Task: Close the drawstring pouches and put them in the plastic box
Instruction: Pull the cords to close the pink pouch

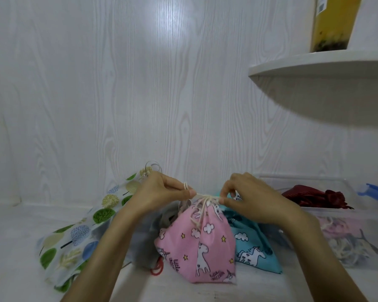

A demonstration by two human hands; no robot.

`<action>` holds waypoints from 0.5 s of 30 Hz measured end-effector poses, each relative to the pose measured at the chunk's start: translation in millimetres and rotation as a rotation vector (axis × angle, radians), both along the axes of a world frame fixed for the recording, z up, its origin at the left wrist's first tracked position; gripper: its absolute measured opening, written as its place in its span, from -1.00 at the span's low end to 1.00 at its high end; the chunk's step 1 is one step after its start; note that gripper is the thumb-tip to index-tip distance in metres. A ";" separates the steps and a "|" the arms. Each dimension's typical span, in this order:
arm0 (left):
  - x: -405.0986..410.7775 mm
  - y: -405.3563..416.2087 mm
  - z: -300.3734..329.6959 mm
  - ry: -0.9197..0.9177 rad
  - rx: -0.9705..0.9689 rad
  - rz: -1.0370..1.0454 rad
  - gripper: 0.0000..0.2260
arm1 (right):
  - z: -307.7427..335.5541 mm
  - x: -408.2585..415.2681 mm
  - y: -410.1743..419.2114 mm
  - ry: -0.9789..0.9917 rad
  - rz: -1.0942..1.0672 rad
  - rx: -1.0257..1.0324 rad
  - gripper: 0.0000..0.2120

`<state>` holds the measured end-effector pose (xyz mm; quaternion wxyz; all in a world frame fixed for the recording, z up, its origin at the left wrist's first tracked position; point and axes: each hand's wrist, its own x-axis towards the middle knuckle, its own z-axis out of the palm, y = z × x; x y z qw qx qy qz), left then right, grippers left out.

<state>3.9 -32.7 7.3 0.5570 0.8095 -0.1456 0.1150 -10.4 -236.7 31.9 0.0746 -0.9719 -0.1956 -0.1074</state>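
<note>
The pink unicorn pouch [196,243] stands on the white surface between the forearms, its neck gathered, with the left hand [162,192] pinching one cream cord [200,203] loop and the right hand [249,199] pinching the cord at the opposite side. To cinch it well I would pull both ends outward evenly until the neck has no gap. The clear plastic box [327,212] at right holds a dark red pouch [314,196] and other pouches seen blurred through its wall, while the teal pouch [251,247], grey pouch [144,240] and tree-print pouch [79,232] lie outside.
</note>
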 end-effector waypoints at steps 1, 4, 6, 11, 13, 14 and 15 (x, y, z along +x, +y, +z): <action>-0.8 -0.8 -0.6 0.031 0.036 -0.019 -0.89 | 0.4 -1.7 -0.1 0.061 -0.012 -0.015 -0.84; -1.9 -4.1 -1.5 0.082 0.150 -0.051 -0.88 | 1.6 -5.0 -2.0 0.154 -0.037 -0.008 -0.83; -1.6 0.7 1.9 0.116 0.204 -0.049 -0.83 | 3.7 -5.1 -5.1 0.188 -0.001 0.111 -0.85; 0.9 25.8 6.9 0.210 0.449 -0.051 -0.41 | -0.9 8.0 -4.8 0.225 0.084 0.566 -0.86; -6.0 23.6 2.7 0.248 0.598 -0.173 -0.31 | -10.7 14.3 2.7 0.322 0.114 0.815 -0.82; -8.0 20.6 -2.3 0.252 0.647 -0.238 -0.35 | -14.1 15.4 6.7 0.416 0.165 0.952 -0.80; -9.2 17.5 -9.4 0.240 0.688 -0.272 -0.42 | -17.4 15.8 9.4 0.526 0.238 1.088 -0.78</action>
